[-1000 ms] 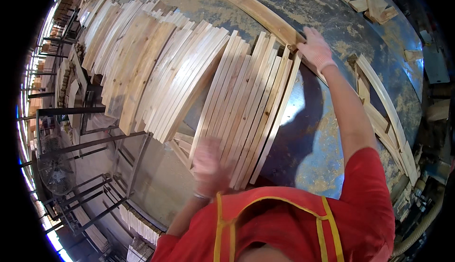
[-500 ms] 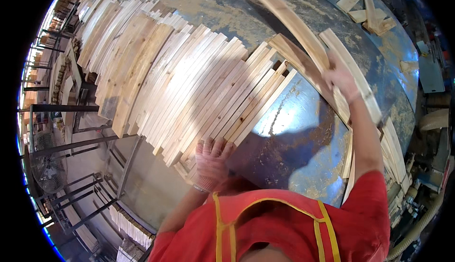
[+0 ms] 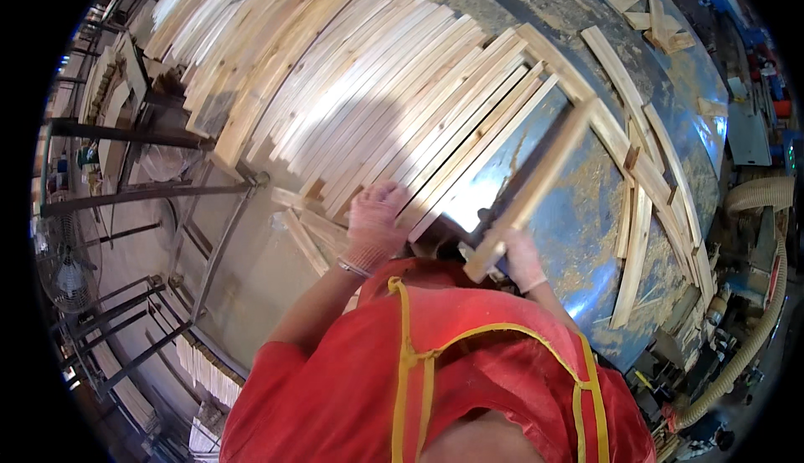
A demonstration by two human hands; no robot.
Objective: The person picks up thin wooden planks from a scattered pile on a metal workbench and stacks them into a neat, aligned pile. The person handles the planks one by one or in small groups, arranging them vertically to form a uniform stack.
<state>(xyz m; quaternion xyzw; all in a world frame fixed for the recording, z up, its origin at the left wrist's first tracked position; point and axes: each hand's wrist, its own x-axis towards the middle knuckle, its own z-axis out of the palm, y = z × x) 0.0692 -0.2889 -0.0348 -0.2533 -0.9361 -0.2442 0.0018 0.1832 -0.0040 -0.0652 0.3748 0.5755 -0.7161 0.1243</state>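
The dark metal table, dusted with sawdust, has a bare stretch between the long row of pale boards and the loose boards on the right. The row's near ends make a ragged edge, with floor visible beyond them. The right forearm is bent in close to the body, and the right hand (slightly blurred) has its fingers clamped on the near end of a single board, which slants over the bare stretch beside the row. The left hand reaches up from below to the near ends of the row, fingers curled; whether they grip, I cannot tell. A crosswise board stands in the way at the row's far right corner. Farther off are a ribbed hose, a fan (at the left rim) and short offcuts.
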